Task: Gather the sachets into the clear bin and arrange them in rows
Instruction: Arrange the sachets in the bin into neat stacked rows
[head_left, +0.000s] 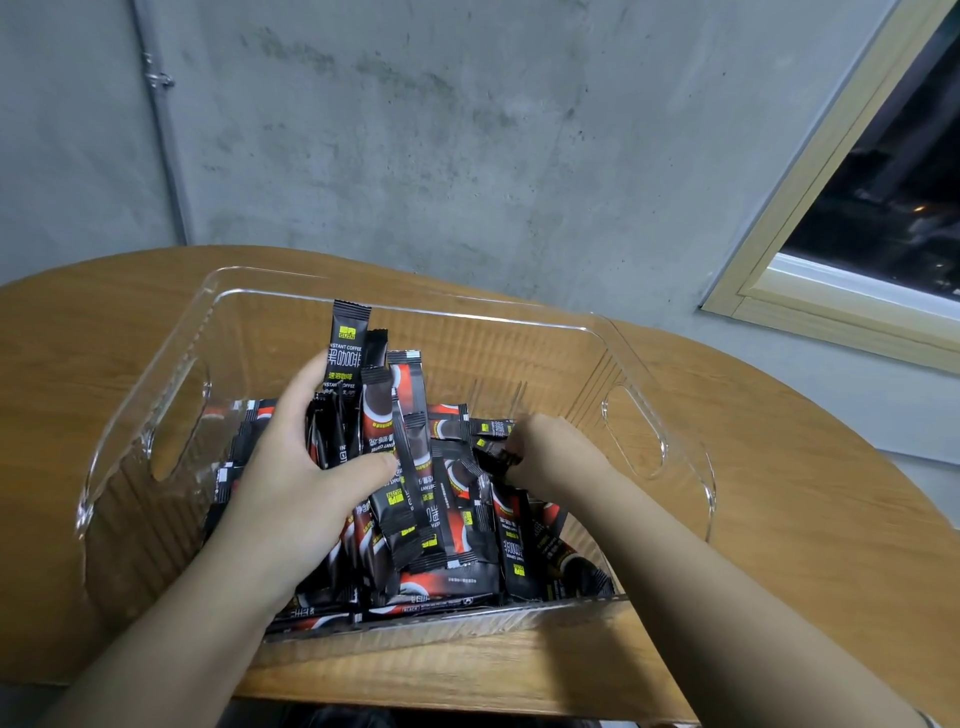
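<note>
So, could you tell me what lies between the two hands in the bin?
Head view: loose sachets heaped in the bin lie between the left hand and right hand.

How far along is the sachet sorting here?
Gathering looks done: no sachets show on the table. In hand: the left hand grips an upright bunch; the right hand pinches a sachet. Left: the loose pile in the bin needs rows.

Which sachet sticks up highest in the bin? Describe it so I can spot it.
Start at the clear bin on the wooden table. The left hand grips a bunch of upright sachets. The tallest sachet rises above the rest, black, marked with a yellow logo.
</note>
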